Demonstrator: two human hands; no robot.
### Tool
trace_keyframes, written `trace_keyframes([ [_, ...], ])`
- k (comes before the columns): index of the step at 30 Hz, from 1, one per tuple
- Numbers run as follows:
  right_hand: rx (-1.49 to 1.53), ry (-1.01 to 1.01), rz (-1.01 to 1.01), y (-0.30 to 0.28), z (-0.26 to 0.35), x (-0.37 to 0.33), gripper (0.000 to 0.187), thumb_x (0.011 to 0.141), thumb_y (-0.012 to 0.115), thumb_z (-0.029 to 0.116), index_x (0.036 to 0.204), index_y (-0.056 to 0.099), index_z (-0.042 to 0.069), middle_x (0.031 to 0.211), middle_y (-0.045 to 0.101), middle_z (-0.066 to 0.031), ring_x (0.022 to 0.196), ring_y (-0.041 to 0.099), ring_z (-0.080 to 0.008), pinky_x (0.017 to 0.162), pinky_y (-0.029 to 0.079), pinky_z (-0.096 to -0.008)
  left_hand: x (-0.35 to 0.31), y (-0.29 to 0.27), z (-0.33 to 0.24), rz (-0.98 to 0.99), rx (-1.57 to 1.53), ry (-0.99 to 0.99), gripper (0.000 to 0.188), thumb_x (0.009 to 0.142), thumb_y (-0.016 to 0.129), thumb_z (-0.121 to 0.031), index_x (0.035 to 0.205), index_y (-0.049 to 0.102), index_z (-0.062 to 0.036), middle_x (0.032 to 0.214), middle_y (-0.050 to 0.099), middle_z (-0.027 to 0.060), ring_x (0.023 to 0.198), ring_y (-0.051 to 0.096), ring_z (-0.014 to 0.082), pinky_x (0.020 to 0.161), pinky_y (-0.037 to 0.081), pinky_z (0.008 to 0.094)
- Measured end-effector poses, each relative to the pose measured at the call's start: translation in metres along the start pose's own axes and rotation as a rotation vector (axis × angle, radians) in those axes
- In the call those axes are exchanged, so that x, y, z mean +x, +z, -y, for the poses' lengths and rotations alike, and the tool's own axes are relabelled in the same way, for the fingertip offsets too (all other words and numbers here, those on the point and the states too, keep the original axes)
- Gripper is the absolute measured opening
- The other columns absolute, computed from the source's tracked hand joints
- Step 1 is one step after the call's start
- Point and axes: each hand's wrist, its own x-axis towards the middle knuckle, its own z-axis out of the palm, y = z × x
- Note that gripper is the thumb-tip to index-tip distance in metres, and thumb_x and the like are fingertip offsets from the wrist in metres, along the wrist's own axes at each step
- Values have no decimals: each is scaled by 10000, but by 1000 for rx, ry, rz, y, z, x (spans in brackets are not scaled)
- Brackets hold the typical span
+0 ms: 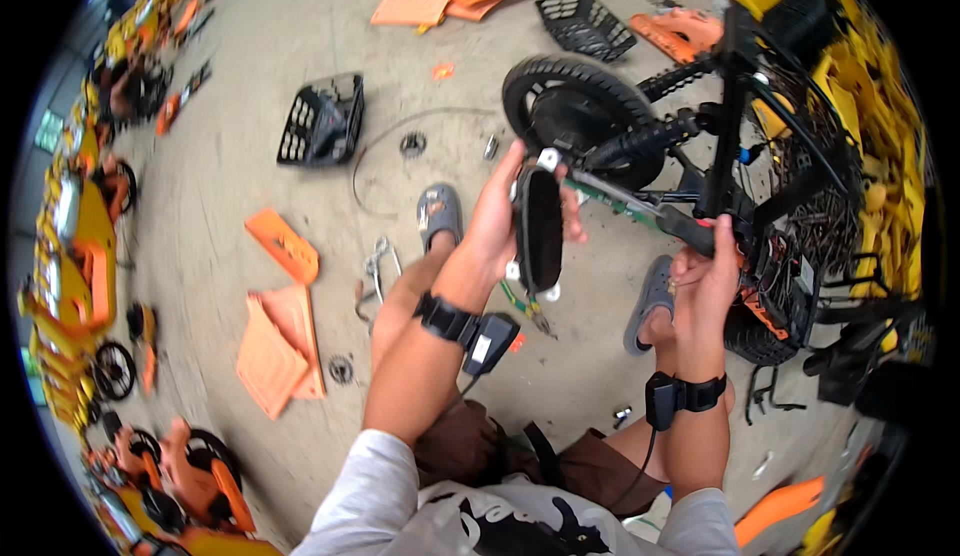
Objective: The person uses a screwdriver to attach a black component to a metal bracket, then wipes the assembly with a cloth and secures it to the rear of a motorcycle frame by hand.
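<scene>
My left hand (pixel 492 218) is closed around a black oblong part (pixel 541 228) with pale metal tabs at both ends, held upright above the floor. My right hand (pixel 703 278) grips the dark handle of a screwdriver (pixel 685 228). Its long shaft slants up and left toward the top of the black part; whether the tip touches it, I cannot tell. Just beyond both hands, a partly stripped bike (pixel 715 146) lies with its fat black wheel (pixel 575 106) showing. Below the black part, pliers (pixel 530 311) with green and yellow handles rest on the floor.
Black baskets (pixel 322 121) and orange panels (pixel 275 341) lie around the floor. A thin cable (pixel 375 141) curves near a small sprocket (pixel 412 144). Yellow and orange bikes (pixel 80 266) line the left; yellow parts (pixel 870 106) are heaped at right.
</scene>
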Motion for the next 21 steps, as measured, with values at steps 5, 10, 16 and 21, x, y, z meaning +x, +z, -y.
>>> trace_keyframes([
  [5,117,214,91,-6,-10,11,271,935,616,260,1119,587,64,994,644,-70,614,549,-120,530,409,-251,10,-1,4,8,13,-140,700,962,310,-633,1031,568,14,848,646,241,724,661,407,702,559,530],
  [10,197,323,405,6,4,-7,598,935,560,119,1471,305,45,1204,564,-140,886,666,-262,735,545,-350,10,7,15,116,146,-231,815,942,228,-699,1061,552,39,894,649,271,739,676,407,641,576,476],
  [16,218,346,539,-3,1,-12,632,821,514,-27,1428,349,32,1037,576,-109,922,621,-247,907,491,-416,9,15,20,165,266,-247,830,946,209,-698,1078,569,38,802,667,248,699,681,375,654,577,429],
  [21,39,346,467,-13,-12,-10,372,839,545,41,1207,571,-9,884,604,-71,747,614,-160,708,501,-319,13,16,26,108,292,-228,799,954,236,-678,1029,585,38,809,665,282,648,672,394,620,569,437],
])
